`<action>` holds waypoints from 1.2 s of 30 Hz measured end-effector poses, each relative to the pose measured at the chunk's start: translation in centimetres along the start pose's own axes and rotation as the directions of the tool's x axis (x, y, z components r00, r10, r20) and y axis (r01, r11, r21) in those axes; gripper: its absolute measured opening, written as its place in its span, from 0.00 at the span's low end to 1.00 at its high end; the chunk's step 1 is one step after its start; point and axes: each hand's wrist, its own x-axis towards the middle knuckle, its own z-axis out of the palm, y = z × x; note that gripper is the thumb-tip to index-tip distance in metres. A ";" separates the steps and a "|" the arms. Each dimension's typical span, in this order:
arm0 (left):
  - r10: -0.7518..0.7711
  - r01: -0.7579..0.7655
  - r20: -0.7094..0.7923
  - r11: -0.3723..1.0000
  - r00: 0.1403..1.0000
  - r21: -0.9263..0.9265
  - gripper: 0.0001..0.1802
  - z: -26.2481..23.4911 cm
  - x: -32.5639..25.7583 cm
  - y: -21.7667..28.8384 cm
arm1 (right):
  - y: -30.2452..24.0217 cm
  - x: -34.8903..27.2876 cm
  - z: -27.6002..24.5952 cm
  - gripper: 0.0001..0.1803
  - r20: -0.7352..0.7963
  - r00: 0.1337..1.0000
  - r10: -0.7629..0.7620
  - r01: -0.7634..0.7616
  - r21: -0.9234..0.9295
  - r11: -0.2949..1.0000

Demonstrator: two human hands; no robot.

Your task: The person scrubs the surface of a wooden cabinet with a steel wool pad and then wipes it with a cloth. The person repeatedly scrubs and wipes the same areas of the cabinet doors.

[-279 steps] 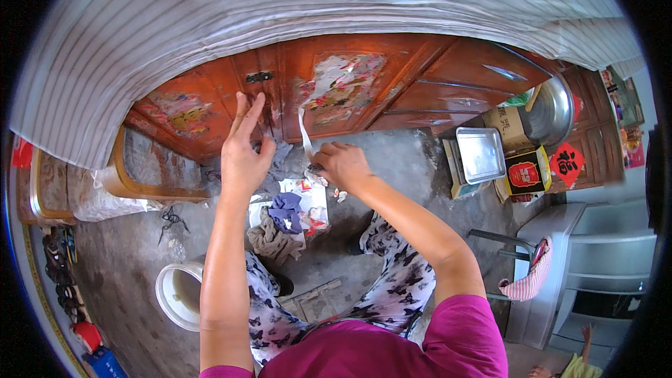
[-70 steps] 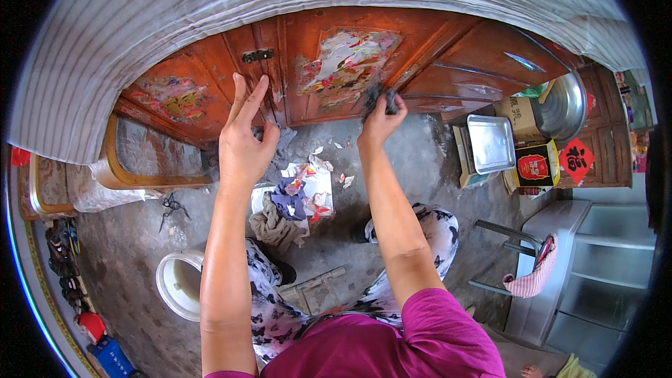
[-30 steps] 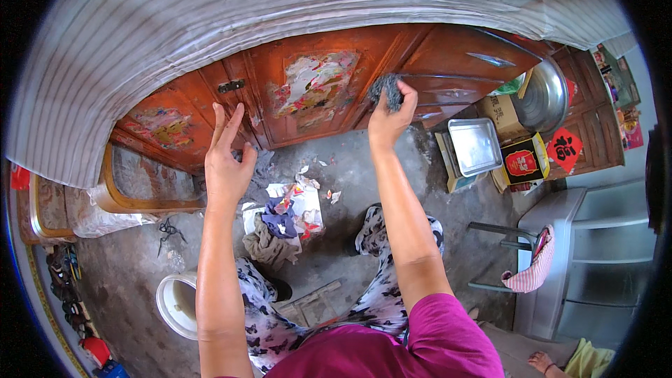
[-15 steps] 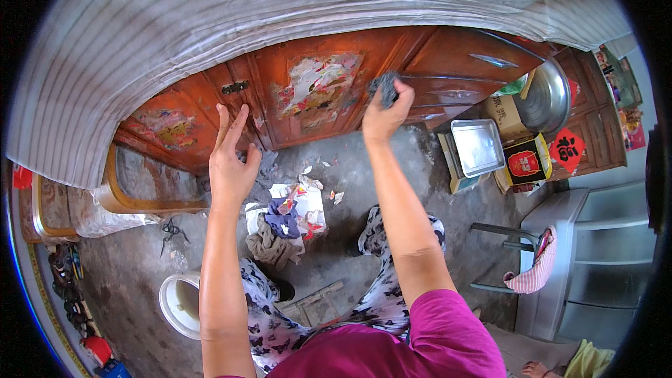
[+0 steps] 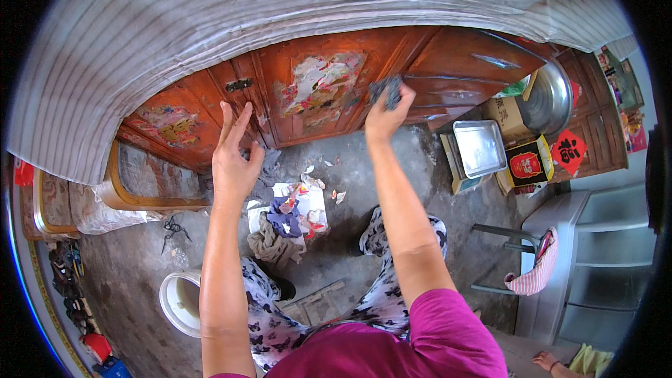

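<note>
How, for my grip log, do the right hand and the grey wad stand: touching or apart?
Touching. The head view shows the right hand gripping the grey wad, with no gap between them.

Arms (image 5: 224,276) outstretched, left grip (image 5: 236,164) splayed, right grip (image 5: 386,119) curled
</note>
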 end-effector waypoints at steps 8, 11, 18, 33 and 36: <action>0.031 -0.030 -0.021 0.999 0.999 0.017 0.40 -0.5 -0.2 -0.9 | -1.5 -1.9 -1.1 0.16 0.020 0.998 0.066 -0.066 -0.023 0.998; -0.035 0.035 0.007 0.999 0.999 -0.011 0.40 -0.8 -0.6 -0.7 | -7.1 4.8 -0.7 0.16 -0.025 0.984 -0.176 0.177 0.121 0.977; -0.014 0.014 -0.003 1.000 1.000 0.006 0.40 -0.1 -0.2 0.1 | 0.3 0.1 0.4 0.15 -0.022 0.999 -0.036 0.037 0.046 0.998; -0.025 0.026 0.013 1.000 1.000 -0.006 0.40 0.1 0.2 0.3 | 3.9 -5.0 0.0 0.13 0.018 0.936 0.353 -0.346 -0.147 0.926; -0.027 0.027 0.016 0.999 1.000 -0.024 0.40 -0.1 0.3 0.5 | 6.1 -5.3 -1.3 0.15 0.034 0.859 0.511 -0.494 -0.208 0.844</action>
